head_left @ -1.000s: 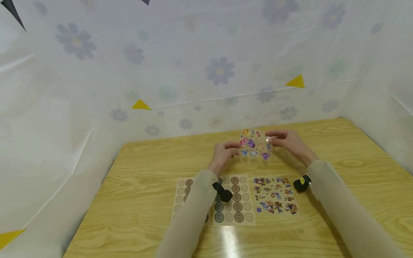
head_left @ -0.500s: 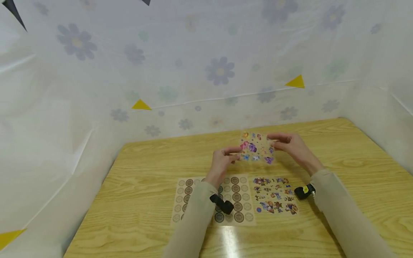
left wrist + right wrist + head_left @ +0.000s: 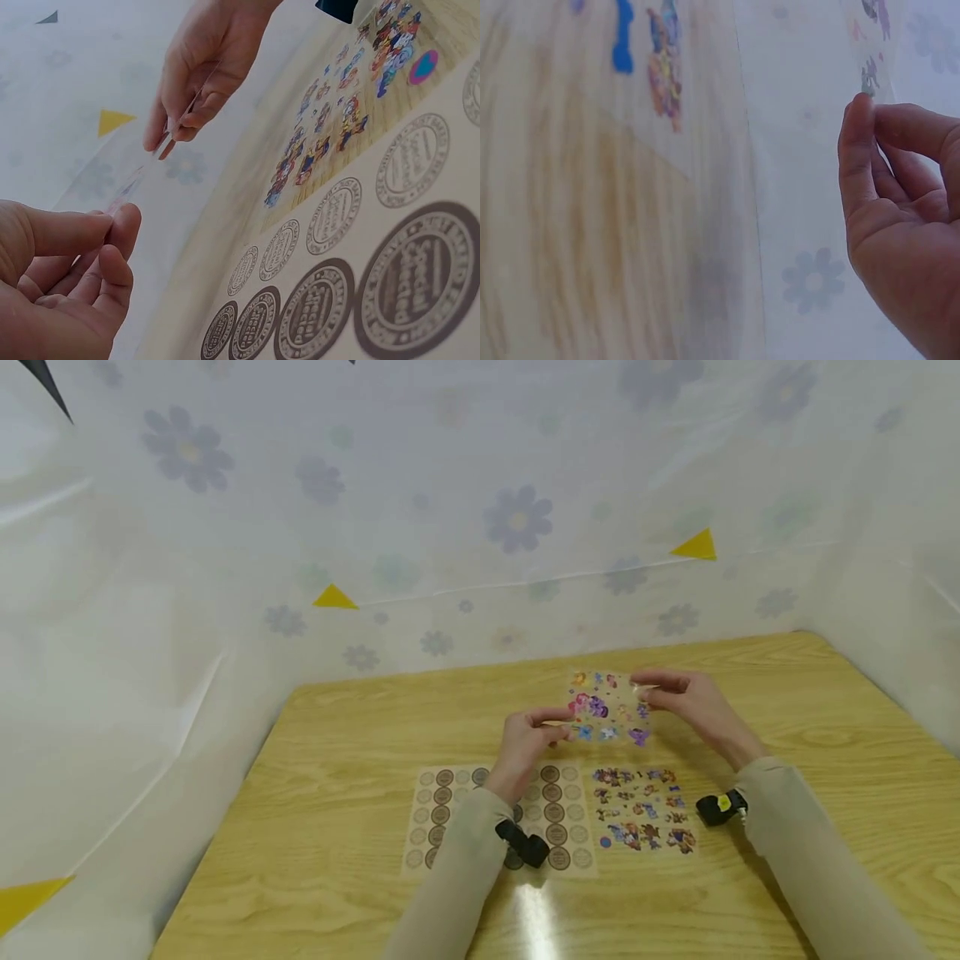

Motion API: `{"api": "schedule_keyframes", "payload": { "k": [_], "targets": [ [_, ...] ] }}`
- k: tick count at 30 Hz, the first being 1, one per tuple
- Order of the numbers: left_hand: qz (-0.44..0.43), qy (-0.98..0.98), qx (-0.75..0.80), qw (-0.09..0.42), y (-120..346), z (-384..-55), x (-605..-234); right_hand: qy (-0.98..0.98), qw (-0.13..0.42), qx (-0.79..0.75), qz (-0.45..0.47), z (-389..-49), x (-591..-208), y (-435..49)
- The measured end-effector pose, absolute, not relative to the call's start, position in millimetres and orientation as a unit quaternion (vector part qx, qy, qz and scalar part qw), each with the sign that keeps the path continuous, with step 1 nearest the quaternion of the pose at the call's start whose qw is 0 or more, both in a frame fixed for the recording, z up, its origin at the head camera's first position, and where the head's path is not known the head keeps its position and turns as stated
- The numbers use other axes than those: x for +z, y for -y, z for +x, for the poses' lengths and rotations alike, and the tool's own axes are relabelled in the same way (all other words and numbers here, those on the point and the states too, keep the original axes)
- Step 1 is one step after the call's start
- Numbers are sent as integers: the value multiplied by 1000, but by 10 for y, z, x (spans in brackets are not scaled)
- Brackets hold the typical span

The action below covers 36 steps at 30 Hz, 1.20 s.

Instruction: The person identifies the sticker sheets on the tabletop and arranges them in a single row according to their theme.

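Note:
Between both hands a clear sticker sheet with small colourful pony-like figures is held up above the far part of the table. My left hand pinches its left edge between thumb and fingers. At the opposite edge my right hand pinches it near the upper corner. The left wrist view shows the sheet almost edge-on, running from the left hand up to the right hand. In the right wrist view the right thumb and fingertips meet on the sheet's edge.
On the wooden table lie two sheets of round brown stamp-like stickers, partly under the left arm. Right of them lies a clear sheet of cartoon figures. A white flowered curtain with yellow triangles stands behind the table.
Both hands have shifted slightly right and nearer with the held clear sheet, keeping their pinch on it. The view has turned a little. The sheets on the table have stayed in place.

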State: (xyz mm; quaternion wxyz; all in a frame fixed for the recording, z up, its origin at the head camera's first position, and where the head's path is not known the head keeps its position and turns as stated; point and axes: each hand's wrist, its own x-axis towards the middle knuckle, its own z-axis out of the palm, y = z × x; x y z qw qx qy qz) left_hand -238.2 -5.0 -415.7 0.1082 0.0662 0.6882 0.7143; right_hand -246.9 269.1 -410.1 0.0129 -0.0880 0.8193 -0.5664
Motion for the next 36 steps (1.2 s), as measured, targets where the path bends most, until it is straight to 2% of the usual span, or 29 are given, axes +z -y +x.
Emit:
{"api": "schedule_keyframes", "payload": {
  "k": [12,36],
  "targets": [
    [81,-705,697,103,-59,-2338,-4158,-809,-6,-574,-126,-2397,-4047,-2789],
    [82,-692,708,115,-249,-2146,-4147,-843,-5,-531,-85,-2295,-3878,-2885]
  ]
}}
